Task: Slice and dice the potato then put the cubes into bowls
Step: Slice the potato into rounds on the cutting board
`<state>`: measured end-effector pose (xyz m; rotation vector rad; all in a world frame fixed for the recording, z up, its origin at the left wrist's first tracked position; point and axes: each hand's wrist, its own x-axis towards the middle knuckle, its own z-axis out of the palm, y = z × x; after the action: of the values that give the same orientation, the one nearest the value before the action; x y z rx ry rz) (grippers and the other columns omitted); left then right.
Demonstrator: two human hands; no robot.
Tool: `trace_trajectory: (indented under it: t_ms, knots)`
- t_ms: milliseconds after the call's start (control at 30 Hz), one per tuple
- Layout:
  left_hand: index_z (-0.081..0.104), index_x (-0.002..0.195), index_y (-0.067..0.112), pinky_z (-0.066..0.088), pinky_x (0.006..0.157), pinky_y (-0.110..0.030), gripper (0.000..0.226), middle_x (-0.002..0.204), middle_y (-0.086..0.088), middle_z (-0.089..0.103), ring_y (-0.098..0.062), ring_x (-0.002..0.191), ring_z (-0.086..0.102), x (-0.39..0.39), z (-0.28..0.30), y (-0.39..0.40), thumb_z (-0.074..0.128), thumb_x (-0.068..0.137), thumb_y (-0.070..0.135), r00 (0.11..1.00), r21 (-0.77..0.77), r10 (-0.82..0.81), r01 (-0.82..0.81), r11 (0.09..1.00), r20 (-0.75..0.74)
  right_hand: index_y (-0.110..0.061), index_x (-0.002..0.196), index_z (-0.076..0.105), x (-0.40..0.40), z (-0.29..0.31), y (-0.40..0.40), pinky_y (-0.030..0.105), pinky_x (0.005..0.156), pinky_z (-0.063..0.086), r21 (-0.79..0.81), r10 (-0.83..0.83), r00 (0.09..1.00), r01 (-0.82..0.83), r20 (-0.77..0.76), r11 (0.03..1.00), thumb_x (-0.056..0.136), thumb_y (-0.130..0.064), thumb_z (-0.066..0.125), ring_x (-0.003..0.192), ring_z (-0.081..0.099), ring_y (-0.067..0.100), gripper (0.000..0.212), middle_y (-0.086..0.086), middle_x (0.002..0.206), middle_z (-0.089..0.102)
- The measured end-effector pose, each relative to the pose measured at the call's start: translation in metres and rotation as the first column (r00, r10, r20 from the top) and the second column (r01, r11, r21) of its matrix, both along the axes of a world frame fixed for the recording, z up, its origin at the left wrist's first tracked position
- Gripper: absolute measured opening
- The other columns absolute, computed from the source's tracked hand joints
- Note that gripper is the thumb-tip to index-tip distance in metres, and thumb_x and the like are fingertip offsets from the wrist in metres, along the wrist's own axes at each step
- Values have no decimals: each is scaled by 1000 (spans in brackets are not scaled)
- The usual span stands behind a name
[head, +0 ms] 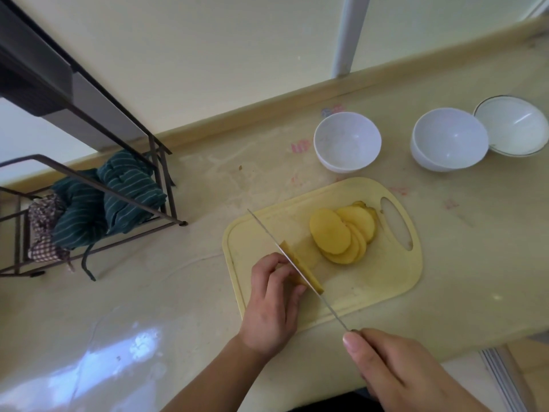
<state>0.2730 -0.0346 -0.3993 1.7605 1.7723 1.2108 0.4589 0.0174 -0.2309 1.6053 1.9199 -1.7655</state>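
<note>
A pale yellow cutting board lies on the counter. Several round potato slices are fanned out near its handle hole. My left hand presses down on a stack of potato slices at the board's near left. The knife is edge-down in that stack, its blade running diagonally from far left to near right. My right hand grips the knife's handle, which is hidden inside the fist. Beyond the board stand three white bowls: one at left, one in the middle, and one with a dark rim at right.
A dark metal rack holding green striped cloths stands on the counter to the left. A wall ledge runs behind the bowls. The counter's front edge is just under my right wrist.
</note>
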Motion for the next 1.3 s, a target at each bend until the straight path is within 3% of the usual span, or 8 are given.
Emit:
trace_trajectory:
  t_ms: [100, 200, 367, 567, 800, 1033, 1200, 1300]
  knots:
    - [50, 125, 12, 46, 107, -42, 25, 135, -3, 42, -24, 130, 48, 0, 1, 0, 48, 107, 29, 1000, -4, 8, -8, 1000, -11, -15, 65, 46, 6, -5, 1, 18, 53, 33, -31, -46, 998, 44, -36, 999, 71, -72, 31, 49, 45, 5, 59, -6, 50, 48]
    - [50, 123, 14, 48, 103, -48, 24, 133, -2, 42, -27, 127, 49, 0, 5, -1, 48, 107, 32, 999, -13, 21, -21, 1000, -37, -13, 62, 46, 16, -10, 12, 25, 46, 31, -237, -175, 980, 149, -94, 960, 82, -72, 29, 44, 38, 13, 65, -1, 49, 41]
    - [50, 123, 18, 45, 107, -43, 28, 135, 1, 41, -23, 130, 48, 0, 11, -6, 50, 105, 39, 998, -72, 42, -45, 996, -40, -15, 68, 48, 34, -35, 49, 16, 37, 15, -701, -421, 904, 251, -77, 668, 85, -66, 41, 39, 13, 11, 55, 6, 58, 25]
    - [49, 123, 19, 41, 110, -35, 31, 135, 2, 40, -19, 129, 47, 1, 13, -6, 52, 104, 43, 997, -82, 23, -29, 996, -74, -14, 70, 46, 45, -70, 80, 12, 34, 18, -812, -508, 855, 223, -103, 539, 88, -62, 41, 34, 14, 8, 51, 3, 59, 22]
    - [48, 125, 19, 45, 106, -41, 32, 136, 1, 40, -20, 130, 47, 5, 10, -3, 50, 105, 44, 997, -78, 42, -47, 996, -66, -12, 75, 51, 72, -89, 92, 16, 33, 27, -956, -622, 759, -6, -195, 292, 79, -58, 70, 32, 27, 7, 51, 1, 55, 31]
    - [48, 127, 18, 48, 102, -49, 32, 136, 1, 40, -24, 129, 49, 5, 11, -2, 50, 105, 42, 996, -80, 40, -46, 996, -81, -11, 73, 47, 85, -72, 92, 16, 33, 25, -933, -599, 775, 33, -202, 358, 77, -63, 64, 34, 20, 6, 54, 4, 56, 25]
    - [47, 133, 19, 49, 100, -52, 33, 137, 2, 38, -30, 124, 52, 4, 13, -4, 43, 108, 40, 997, -90, 30, -37, 995, -77, -8, 95, 44, 93, -54, 97, 32, 42, 33, -953, -758, 584, -105, -291, 285, 102, -61, 22, 48, 35, 16, 58, 12, 73, 44]
    - [48, 132, 18, 49, 99, -51, 32, 137, 1, 39, -29, 124, 52, 6, 11, -4, 45, 107, 38, 997, -75, 34, -39, 996, -71, -10, 78, 45, 78, -28, 87, 24, 37, 31, -888, -655, 700, 66, -284, 456, 85, -72, 52, 38, 28, 10, 63, 10, 59, 34]
